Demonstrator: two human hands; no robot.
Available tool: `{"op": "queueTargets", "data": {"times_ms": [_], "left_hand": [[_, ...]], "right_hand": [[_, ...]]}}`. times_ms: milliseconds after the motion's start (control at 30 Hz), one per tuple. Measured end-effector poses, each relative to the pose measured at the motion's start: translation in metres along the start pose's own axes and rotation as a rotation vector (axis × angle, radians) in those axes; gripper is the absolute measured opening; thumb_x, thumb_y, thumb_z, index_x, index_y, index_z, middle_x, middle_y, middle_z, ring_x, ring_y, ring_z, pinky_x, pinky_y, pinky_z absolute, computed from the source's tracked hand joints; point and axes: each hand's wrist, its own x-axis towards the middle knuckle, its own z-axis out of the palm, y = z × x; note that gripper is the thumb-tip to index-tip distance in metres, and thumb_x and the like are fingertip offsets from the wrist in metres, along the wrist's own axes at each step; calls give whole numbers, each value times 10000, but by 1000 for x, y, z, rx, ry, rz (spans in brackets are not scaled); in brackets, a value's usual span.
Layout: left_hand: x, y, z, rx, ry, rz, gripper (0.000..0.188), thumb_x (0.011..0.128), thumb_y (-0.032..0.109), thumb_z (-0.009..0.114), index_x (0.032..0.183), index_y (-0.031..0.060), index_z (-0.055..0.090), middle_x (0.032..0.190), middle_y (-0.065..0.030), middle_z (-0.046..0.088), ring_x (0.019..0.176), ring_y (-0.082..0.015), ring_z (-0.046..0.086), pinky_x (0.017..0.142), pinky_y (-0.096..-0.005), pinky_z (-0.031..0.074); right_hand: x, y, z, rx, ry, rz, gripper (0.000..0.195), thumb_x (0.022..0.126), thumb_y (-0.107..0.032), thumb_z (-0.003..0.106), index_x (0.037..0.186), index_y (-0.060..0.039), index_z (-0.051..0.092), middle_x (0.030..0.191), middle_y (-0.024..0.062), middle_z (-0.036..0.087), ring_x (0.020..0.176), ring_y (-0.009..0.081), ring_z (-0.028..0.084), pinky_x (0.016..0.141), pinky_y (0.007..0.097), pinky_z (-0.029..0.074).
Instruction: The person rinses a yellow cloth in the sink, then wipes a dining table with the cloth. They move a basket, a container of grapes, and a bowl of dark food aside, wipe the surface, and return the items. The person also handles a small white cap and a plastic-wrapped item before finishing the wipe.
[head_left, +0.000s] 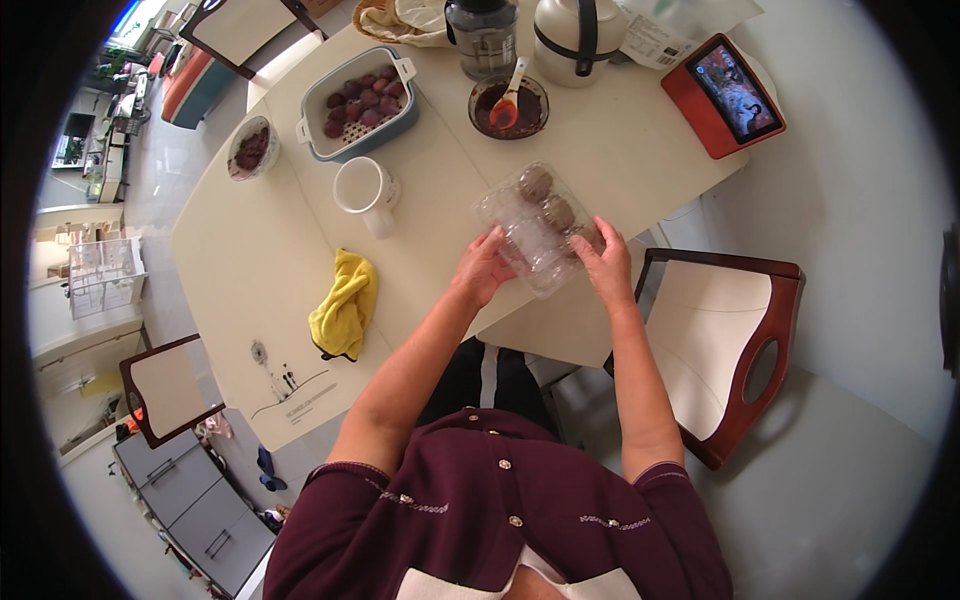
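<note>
A clear plastic egg carton with a row of brownish, egg-shaped items along its right side is held between both hands near the table's edge. My left hand grips its left side, the thumb on top. At its right side, my right hand holds the corner beside the nearest brown item. Beyond the carton stands a dark glass bowl of dark red contents, with a white spoon in it. A white mug and a yellow cloth are to the left.
A blue-and-white basket of plums and a small bowl of dark scraps stand at the back left. A dark bottle, a white jug and a phone in a red case line the far side. A chair stands at right.
</note>
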Motion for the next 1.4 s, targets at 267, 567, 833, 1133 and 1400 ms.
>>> {"op": "queueTargets", "data": {"times_ms": [267, 567, 833, 1133, 1400], "left_hand": [[9, -6, -3, -9, 54, 42, 314, 955, 289, 556, 1117, 23, 511, 989, -77, 570, 865, -221, 606, 774, -447, 555], [-7, 3, 6, -66, 160, 155, 266, 959, 278, 557, 1105, 68, 483, 928, -45, 549, 801, -166, 579, 714, -358, 538], [-10, 4, -27, 110, 183, 230, 179, 960, 201, 539, 1060, 60, 493, 960, -45, 581, 846, -179, 589, 750, -373, 525], [-2, 11, -52, 291, 343, 312, 123, 930, 169, 534, 967, 52, 539, 786, -9, 547, 675, -110, 526, 574, -262, 452], [-27, 75, -62, 716, 239, 28, 311, 878, 222, 630, 1126, 35, 601, 858, -31, 644, 781, -136, 632, 733, -295, 533]], "right_hand": [[-1, 8, 6, 56, 34, 51, 708, 741, -376, 777, 1259, 34, 521, 1208, 236, 553, 1115, 352, 547, 961, 416, 435], [-8, -14, -11, 435, -204, 445, 698, 751, -262, 803, 1265, 98, 499, 985, 85, 605, 770, 100, 572, 614, 224, 473], [-23, -32, 3, 393, -198, 495, 712, 732, -292, 803, 1256, 86, 502, 1030, 136, 614, 849, 172, 602, 695, 285, 503], [-28, -26, 28, 262, -316, 469, 780, 679, -301, 836, 1265, 77, 487, 1037, 150, 602, 914, 210, 601, 783, 332, 509], [-25, -45, 29, 232, -396, 443, 742, 708, -229, 819, 1283, 88, 472, 1001, 115, 607, 918, 185, 597, 826, 311, 494]]}}
